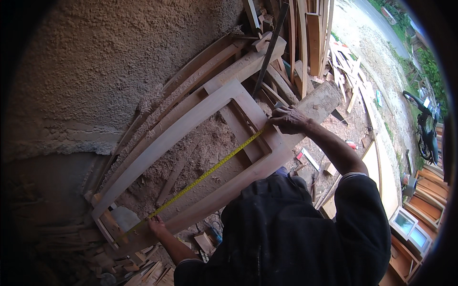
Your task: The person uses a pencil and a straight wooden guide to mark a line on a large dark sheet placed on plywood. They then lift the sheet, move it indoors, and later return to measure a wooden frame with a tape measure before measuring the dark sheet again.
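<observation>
A yellow tape measure is stretched diagonally across a pale wooden frame. One long side of the frame is curved, and the panel space between its rails is open. At the frame's lower left end, my left hand pinches the tape close to the wood; the tape runs a little past it. My right hand is closed at the other end of the tape, over the cross rail on the upper right. The tape's case is hidden by that hand.
A thick wooden beam lies under the frame's right end. Curved timber pieces lean along the rough wall. Upright boards stand at the back. Shavings and offcuts cover the floor; a motorcycle stands outside at right.
</observation>
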Available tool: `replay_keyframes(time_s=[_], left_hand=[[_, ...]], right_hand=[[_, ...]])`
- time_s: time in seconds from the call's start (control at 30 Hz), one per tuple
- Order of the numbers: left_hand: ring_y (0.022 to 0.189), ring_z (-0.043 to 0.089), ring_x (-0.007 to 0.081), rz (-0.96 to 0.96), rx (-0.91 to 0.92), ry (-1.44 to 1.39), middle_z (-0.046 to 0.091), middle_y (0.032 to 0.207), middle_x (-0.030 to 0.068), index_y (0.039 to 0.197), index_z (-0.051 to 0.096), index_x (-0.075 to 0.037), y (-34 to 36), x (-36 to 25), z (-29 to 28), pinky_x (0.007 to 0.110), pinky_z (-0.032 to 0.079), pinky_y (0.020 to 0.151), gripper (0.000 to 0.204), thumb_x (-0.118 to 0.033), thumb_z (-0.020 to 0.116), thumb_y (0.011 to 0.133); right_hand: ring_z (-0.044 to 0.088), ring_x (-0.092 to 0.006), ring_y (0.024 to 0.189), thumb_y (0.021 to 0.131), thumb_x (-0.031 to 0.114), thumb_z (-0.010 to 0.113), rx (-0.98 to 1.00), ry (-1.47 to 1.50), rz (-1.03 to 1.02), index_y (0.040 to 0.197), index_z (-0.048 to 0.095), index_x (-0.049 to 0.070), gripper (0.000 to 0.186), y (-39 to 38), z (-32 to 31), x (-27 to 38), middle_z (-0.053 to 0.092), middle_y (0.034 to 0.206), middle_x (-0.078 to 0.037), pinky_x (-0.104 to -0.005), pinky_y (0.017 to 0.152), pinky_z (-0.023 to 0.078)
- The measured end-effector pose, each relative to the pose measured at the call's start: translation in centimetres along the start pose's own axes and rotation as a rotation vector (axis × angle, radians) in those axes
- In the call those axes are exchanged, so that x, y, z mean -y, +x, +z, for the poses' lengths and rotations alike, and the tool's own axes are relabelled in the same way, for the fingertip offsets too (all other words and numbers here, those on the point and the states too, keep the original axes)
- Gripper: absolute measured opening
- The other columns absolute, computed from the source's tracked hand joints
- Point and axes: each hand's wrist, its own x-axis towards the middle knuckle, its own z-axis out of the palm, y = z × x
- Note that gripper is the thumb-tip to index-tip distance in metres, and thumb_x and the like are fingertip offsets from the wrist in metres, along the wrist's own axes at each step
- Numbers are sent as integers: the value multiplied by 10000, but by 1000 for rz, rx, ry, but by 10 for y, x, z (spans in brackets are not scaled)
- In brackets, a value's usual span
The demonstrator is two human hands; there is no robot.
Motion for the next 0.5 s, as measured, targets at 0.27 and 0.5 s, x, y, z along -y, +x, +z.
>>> replay_keyframes(time_s=[0.27,0.5], left_hand=[[1327,491,190,52,-46,24,464,1498,70,1420,460,-92,-19,0,7,315,462,1044,506,-421,460,1036],[1305,512,195,61,-71,7,497,1461,91,1392,467,-66,-19,1,9,329,477,1024,487,-392,475,1031]], right_hand=[[561,-273,1129,795,149,672,-3,64,-44,1158,661,253,378,-5,2,3,590,1133,-34,-428,889,505],[557,-284,1152,803,136,667,-16,65,-35,1189,655,266,408,-11,5,4,581,1164,-45,-430,901,509]])
